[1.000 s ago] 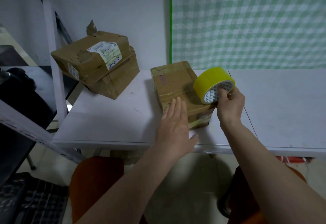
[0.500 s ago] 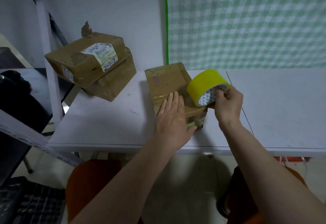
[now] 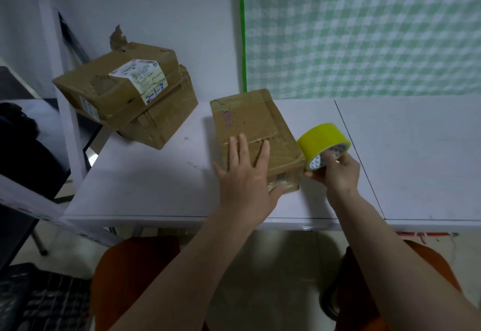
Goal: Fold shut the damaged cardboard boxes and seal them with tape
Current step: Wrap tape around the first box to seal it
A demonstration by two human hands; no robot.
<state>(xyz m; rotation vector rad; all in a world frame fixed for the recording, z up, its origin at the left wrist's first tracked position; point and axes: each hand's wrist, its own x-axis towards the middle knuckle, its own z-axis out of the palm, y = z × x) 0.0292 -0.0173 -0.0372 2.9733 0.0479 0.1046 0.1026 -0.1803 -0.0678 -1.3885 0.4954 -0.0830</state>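
A small brown cardboard box with its flaps folded down lies on the white table in front of me. My left hand presses flat on the box's near end, fingers straight and spread. My right hand grips a roll of yellow tape just off the box's near right corner, fingers curled through its core. Clear tape shows on the box's near face.
Two larger worn boxes are stacked askew at the table's back left, the top one bearing a white label. A white shelf post stands left of them. A green checked cloth hangs behind. Orange stools sit under the table edge.
The tape roll has moved from above the box's top down to its right near corner. My left hand stayed pressed on the box, its fingers now spread wider.
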